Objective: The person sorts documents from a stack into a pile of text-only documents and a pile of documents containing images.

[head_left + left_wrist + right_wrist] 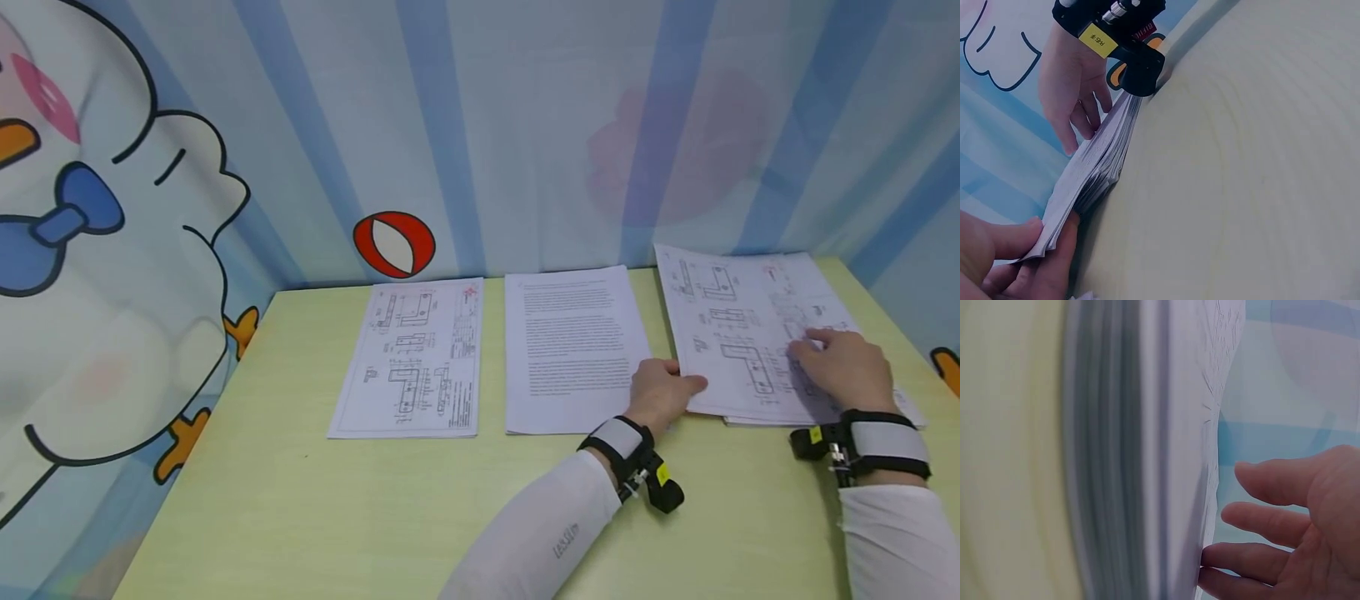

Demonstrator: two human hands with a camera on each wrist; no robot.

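A thick stack of printed sheets (pixel 738 312) with technical drawings lies at the right of the table. My left hand (pixel 660 392) pinches the near left corner of its upper sheets, thumb on top and fingers beneath. In the left wrist view those pinched sheets (pixel 1063 194) are lifted apart from the lower pages. My right hand (pixel 847 371) is over the right part of the top sheet, fingers loosely extended. The right wrist view shows the lower fingertips (pixel 1213 556) at the paper's surface, with thumb and index finger held off it.
Left of the stack lies a text page (pixel 577 350), its right edge close to my left hand. Farther left is another drawing sheet (pixel 420 358). All rest on a pale yellow-green table (pixel 315 517), backed by a blue striped curtain (pixel 525 125) with cartoon figures.
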